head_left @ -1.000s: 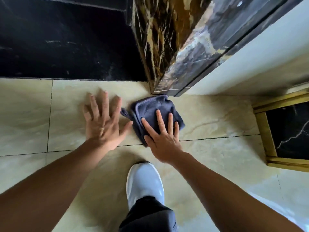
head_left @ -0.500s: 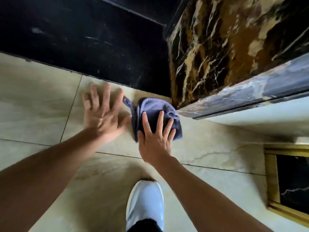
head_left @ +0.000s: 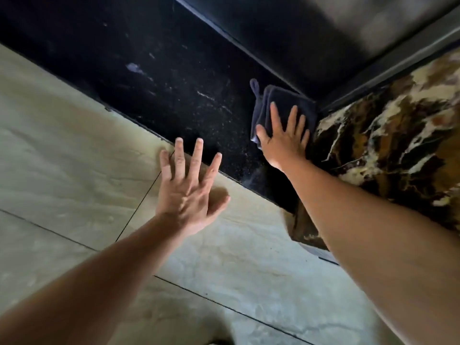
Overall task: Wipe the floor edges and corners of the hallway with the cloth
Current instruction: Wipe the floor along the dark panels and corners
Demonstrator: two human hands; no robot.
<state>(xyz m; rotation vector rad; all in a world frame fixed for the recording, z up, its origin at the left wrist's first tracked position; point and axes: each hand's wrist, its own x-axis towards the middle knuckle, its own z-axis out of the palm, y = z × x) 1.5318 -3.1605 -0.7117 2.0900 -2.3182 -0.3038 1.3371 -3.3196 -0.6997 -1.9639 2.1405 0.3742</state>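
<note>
A folded dark blue cloth point(head_left: 278, 103) lies on the black stone strip point(head_left: 174, 78), pushed into the corner where the brown-and-gold marble wall point(head_left: 388, 145) meets a dark panel. My right hand point(head_left: 283, 138) presses flat on the cloth's near half, fingers straight and spread. My left hand point(head_left: 189, 188) rests flat on the beige floor tile point(head_left: 74, 158) at the edge of the black strip, fingers spread, its fingertips reaching just over the black stone. A small loop of the cloth sticks out at its far left.
The dark panel point(head_left: 311, 33) rises behind the black strip. Beige tiles with thin dark joints cover the near floor. A grey metal trim point(head_left: 398, 61) runs along the top of the marble wall.
My right hand has pushed the cloth forward off the beige tile, across the black strip and into the far corner. My left hand has shifted forward to the strip's edge. The shoe has left the view.
</note>
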